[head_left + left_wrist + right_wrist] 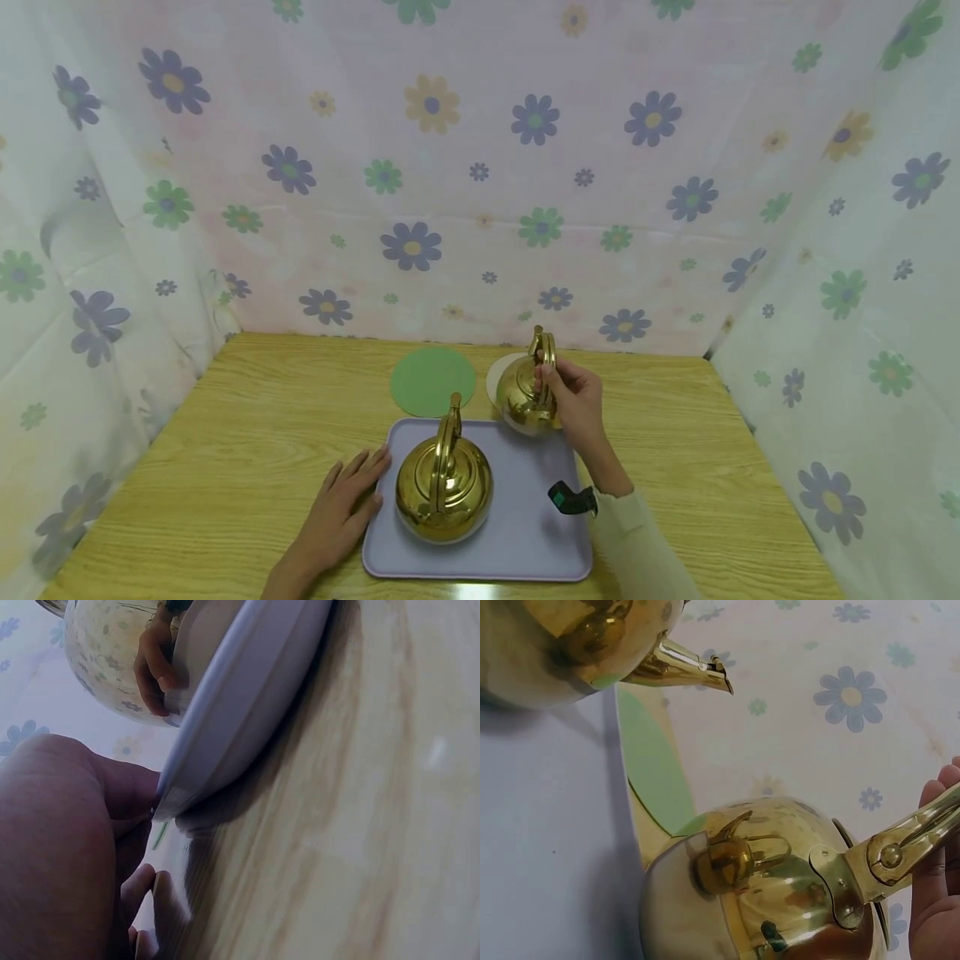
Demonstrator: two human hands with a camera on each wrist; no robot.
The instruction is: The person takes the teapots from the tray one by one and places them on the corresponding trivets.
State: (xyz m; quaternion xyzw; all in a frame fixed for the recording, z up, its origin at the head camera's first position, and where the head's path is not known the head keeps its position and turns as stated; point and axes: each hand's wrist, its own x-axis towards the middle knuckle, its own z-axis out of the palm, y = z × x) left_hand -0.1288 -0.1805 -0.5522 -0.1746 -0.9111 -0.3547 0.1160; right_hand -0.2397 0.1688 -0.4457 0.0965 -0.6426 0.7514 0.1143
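Note:
My right hand [577,400] grips the upright handle of a shiny gold teapot [519,398] at the tray's far right edge. In the right wrist view, fingers curl round that gold handle [919,832]. A second gold teapot [444,492], handle up and spout pointing away, stands on the left half of the lilac tray [525,533]. At the tray's left rim rests my left hand [341,508], fingers extended and spread. From the left wrist, the thumb side of the left hand [67,825] touches the rim of the tray [247,705].
Behind the tray lie a green round mat [432,379] and a cream round mat [495,377], the latter partly hidden by the right-hand teapot. A flowered curtain [480,192] encloses the wooden table [247,442] at the back and sides. A black strap device [572,498] sits at the right wrist.

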